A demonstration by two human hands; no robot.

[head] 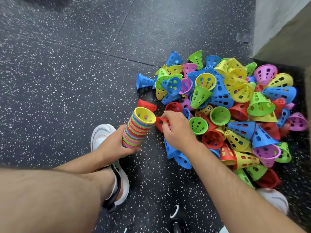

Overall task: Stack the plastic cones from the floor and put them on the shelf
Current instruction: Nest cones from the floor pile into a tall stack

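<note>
Left hand (116,145), lower centre of the frame, grips the lower end of a nested stack of multicoloured perforated plastic cones (139,128), fingers curled round it. The stack leans up and to the right, with the open rim of a yellow cone uppermost.

Right hand (178,130), just right of the stack, pinches a red perforated plastic cone (159,122) between thumb and fingers. This cone sits immediately beside the top of the stack; contact between the two cannot be determined.

A loose pile of red, blue, green, yellow and purple perforated plastic cones (235,106) fills the right half of the frame. It lies on the black speckled rubber floor (67,73), with cones on their sides, upturned and overlapping.

Two cones lie slightly apart at the pile's left edge. One is a blue cone (144,81) on its side; the other is a second red cone (146,105), just above the stack's rim.

A white sports shoe (101,135) rests on the floor directly left of the left hand. A grey wall (277,22) stands at upper right.
</note>
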